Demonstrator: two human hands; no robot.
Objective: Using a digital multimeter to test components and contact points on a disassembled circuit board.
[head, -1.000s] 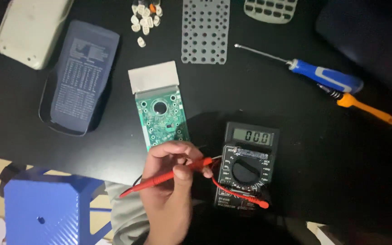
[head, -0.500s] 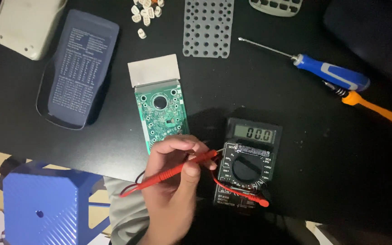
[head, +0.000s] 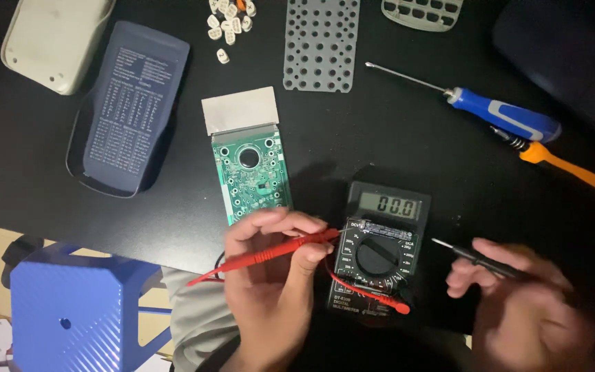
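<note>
Red probe pinched in left hand, black probe pinched in right hand, flanking meter; could slip, shorting pads on board above-left of meter.

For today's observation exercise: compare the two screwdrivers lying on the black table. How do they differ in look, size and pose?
The blue-handled screwdriver looks larger, with a thick blue-and-white grip; the orange-handled screwdriver has a slimmer, plain orange one. The blue one's long bare shaft shows fully, pointing up-left; the orange one's front end is tucked against the blue handle, its tip hidden. Both lie flat at the table's right side, slanting much the same way, untouched by either hand.
</note>
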